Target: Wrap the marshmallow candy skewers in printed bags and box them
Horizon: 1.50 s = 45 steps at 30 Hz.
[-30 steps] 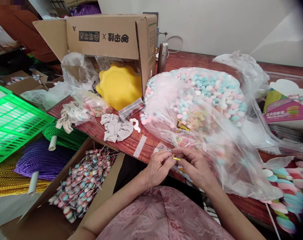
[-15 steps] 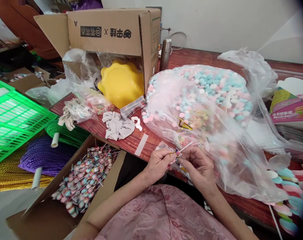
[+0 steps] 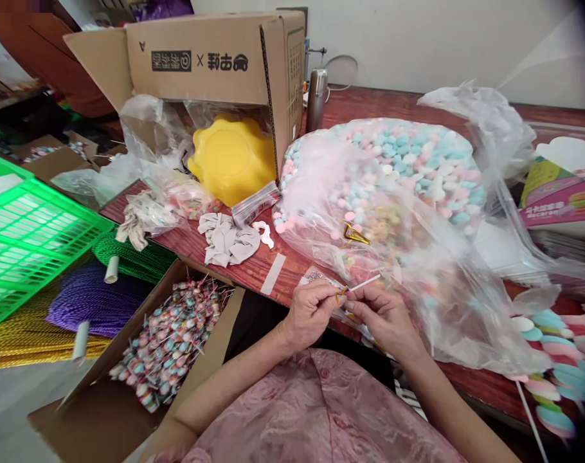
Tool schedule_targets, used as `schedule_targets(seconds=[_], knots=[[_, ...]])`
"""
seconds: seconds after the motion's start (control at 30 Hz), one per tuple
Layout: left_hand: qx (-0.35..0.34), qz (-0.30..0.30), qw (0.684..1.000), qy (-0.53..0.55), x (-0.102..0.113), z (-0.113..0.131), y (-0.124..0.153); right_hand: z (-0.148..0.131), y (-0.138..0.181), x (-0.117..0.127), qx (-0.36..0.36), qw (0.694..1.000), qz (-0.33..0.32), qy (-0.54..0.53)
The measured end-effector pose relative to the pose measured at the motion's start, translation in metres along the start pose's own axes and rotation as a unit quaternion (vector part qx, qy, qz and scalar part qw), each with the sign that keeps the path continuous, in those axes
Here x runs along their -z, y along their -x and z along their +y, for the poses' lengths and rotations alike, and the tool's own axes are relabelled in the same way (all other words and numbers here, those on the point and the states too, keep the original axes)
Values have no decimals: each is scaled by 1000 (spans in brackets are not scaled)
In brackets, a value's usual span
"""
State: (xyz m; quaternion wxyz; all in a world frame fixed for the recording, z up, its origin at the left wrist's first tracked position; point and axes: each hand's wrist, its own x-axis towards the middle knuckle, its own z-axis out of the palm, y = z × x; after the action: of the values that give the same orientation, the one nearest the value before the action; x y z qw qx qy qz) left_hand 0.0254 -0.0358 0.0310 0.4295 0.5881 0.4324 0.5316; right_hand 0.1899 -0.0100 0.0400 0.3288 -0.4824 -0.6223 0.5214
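My left hand [image 3: 312, 312] and my right hand [image 3: 386, 318] meet at the near edge of the red-brown table [image 3: 254, 267], fingers pinched together. Between them is a small lollipop with a white stick [image 3: 364, 283] that points up to the right, and a thin gold tie at the fingertips. Just behind my hands lies a big clear plastic bag [image 3: 393, 186] full of pink, blue and white candies. A gold clip [image 3: 354, 235] lies on that bag.
A cardboard box [image 3: 167, 341] of finished wrapped lollipops sits at my lower left. A large carton [image 3: 210, 61] holds a yellow bowl [image 3: 232, 157]. Also here: a green crate [image 3: 27, 231], purple, green and gold cord spools, a steel flask [image 3: 316, 99], crumpled cloth, and stacked candy sticks at the right.
The white stick, hidden a second ago, now juts up to the right from between my fingers. Both hands stay together at the table edge, working the small piece.
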Motion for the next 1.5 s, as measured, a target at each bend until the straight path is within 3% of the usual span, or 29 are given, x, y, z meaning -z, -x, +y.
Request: schedule_targets(seconds=[0.23,0.37,0.43,0.5,0.57,0.63,0.7,0.87,1.03,1.17,1.33,1.43,1.5], knots=[[151,-69,982,93,0,2,5,10,3,14,4,994,-111,8],[281,-125,935,177,0,7,6,7,4,25,10,978,-205,34],[342,-165,899,216,2,9,6,4,7,28,74,967,-226,94],[393,-206,860,253,6,8,5,0,12,29,207,939,-202,184],[436,-245,818,283,9,5,5,-5,20,29,359,881,-156,266],[464,-294,779,303,12,2,5,-10,26,29,464,821,-134,304],[475,-345,745,318,14,-1,4,-15,30,29,515,789,-149,302],[466,-444,694,323,18,-2,1,-26,23,26,540,764,-227,269],[444,-494,696,273,22,-3,-3,-28,15,19,540,749,-271,274],[406,-509,729,210,26,-1,-9,-30,7,15,527,725,-281,344],[213,-511,833,-17,49,15,-35,-31,6,12,498,716,-267,411],[130,-477,847,-198,67,39,-50,-25,10,13,480,695,-292,449],[63,-413,848,-325,70,62,-51,-19,10,13,455,706,-271,471]])
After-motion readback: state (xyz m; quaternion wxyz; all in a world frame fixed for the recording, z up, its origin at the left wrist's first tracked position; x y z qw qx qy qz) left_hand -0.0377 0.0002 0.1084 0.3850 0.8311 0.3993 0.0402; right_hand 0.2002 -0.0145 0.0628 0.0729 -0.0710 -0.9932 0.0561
